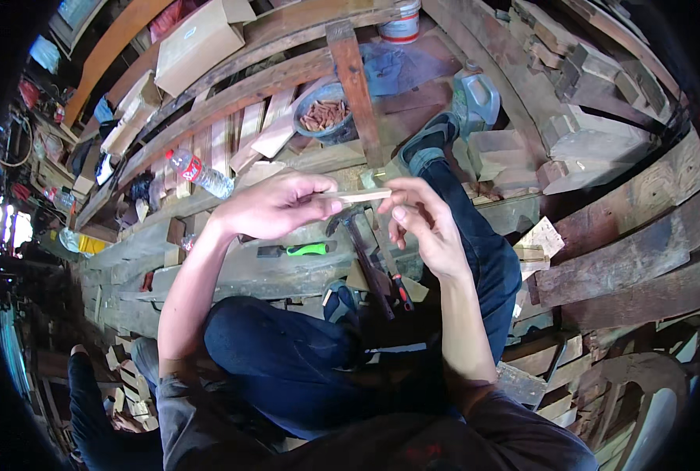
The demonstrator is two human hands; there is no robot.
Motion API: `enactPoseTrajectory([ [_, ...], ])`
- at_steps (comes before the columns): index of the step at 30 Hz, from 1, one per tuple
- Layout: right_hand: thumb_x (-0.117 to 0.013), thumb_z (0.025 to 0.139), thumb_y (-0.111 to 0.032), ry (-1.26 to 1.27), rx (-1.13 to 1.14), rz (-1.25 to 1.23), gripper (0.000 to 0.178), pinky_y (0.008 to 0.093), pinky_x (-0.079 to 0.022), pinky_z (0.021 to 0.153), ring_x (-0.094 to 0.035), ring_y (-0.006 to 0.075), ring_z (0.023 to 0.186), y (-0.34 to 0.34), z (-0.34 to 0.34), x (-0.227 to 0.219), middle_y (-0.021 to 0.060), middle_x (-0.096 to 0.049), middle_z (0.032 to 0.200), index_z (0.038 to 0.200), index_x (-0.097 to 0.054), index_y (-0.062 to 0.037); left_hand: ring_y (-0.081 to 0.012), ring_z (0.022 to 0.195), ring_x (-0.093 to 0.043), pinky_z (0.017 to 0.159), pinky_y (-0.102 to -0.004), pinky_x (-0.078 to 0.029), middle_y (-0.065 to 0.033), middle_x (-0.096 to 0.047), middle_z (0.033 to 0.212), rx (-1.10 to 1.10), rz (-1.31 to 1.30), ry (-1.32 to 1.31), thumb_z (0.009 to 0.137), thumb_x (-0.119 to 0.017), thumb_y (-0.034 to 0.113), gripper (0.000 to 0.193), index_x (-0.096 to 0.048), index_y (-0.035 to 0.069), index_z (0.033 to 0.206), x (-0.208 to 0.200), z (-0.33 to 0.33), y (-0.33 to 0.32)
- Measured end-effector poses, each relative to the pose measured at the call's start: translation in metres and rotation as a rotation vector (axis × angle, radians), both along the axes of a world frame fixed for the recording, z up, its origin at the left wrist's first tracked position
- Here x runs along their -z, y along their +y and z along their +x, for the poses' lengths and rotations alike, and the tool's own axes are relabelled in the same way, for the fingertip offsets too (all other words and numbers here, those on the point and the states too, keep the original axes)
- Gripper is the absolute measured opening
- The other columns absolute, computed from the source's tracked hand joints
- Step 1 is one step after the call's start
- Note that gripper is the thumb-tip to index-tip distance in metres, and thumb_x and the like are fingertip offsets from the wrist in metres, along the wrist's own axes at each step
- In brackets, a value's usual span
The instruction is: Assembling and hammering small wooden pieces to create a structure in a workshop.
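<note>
The left hand (pixel 275 206) pinches a thin, pale wooden stick (pixel 365 195) between thumb and fingers, holding it nearly level above the desk (pixel 240 271), its free end pointing right. The right hand (pixel 430 228) is at that end, loosely curled, with thumb and fingers parted; whether a fingertip touches the stick I cannot tell. Beneath the hands, a chisel (pixel 293 250) with a green handle lies along the desk, between its far and near edges. To its right lies a hammer (pixel 369 271), its handle reaching past the desk's near edge, and just beside that a tool with a red and black handle (pixel 402 290). Beyond the far edge, a clear bottle (pixel 201 173) with a red label lies tilted on the left, and farther back a blue basin (pixel 298 124) holds many small brown wooden pieces
</note>
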State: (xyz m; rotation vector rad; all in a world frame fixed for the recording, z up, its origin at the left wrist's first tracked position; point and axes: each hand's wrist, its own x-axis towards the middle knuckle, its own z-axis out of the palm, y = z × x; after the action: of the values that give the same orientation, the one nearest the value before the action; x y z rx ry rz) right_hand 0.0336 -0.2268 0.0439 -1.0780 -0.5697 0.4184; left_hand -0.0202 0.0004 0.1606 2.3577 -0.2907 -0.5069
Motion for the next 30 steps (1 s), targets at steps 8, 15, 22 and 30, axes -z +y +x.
enactPoseTrajectory([
  [8, -0.052, 0.099, -0.018, 0.078, 0.04, -0.009, 0.018, 0.0239, -0.042, 0.048, -0.054, 0.0114, 0.058, -0.009, -0.008, 0.011, 0.0079, -0.06, 0.08, 0.094, -0.056, -0.0011, -0.0322, 0.062, -0.058, 0.059, -0.0424, -0.042, -0.0147, -0.058, 0.069, 0.177, 0.278, -0.33, 0.089, -0.063, 0.019, 0.018, -0.059, 0.002, 0.084, -0.014, 0.006, -0.034],
  [15, -0.056, 0.096, -0.014, 0.136, 0.046, 0.05, 0.013, 0.0232, -0.04, 0.046, -0.052, 0.01, 0.054, -0.006, -0.01, 0.018, 0.0056, -0.059, 0.074, 0.09, -0.055, -0.0022, -0.0248, 0.061, -0.058, 0.056, -0.0369, -0.043, -0.013, -0.061, 0.072, 0.086, 0.119, -0.31, 0.088, -0.067, 0.018, 0.016, -0.061, 0.003, 0.086, 0.003, 0.005, -0.025],
  [22, -0.056, 0.096, -0.016, 0.162, 0.037, 0.099, 0.015, 0.0229, -0.039, 0.045, -0.051, 0.0105, 0.052, -0.001, -0.015, 0.021, 0.0061, -0.059, 0.074, 0.09, -0.056, -0.0021, -0.0031, 0.062, -0.046, 0.054, -0.0228, -0.037, 0.004, -0.057, 0.072, -0.025, -0.153, -0.388, 0.089, -0.07, 0.014, 0.014, -0.065, 0.003, 0.097, 0.019, -0.001, -0.014],
  [30, -0.061, 0.095, -0.015, 0.115, -0.012, 0.01, 0.013, 0.0184, -0.036, 0.046, -0.05, 0.0031, 0.056, 0.005, -0.022, 0.024, 0.0008, -0.06, 0.075, 0.095, -0.061, -0.0024, -0.0014, 0.068, -0.047, 0.059, -0.0194, -0.039, 0.0039, -0.058, 0.082, -0.223, -0.278, -0.274, 0.091, -0.068, 0.013, 0.014, -0.064, 0.003, 0.099, 0.021, -0.005, -0.009],
])
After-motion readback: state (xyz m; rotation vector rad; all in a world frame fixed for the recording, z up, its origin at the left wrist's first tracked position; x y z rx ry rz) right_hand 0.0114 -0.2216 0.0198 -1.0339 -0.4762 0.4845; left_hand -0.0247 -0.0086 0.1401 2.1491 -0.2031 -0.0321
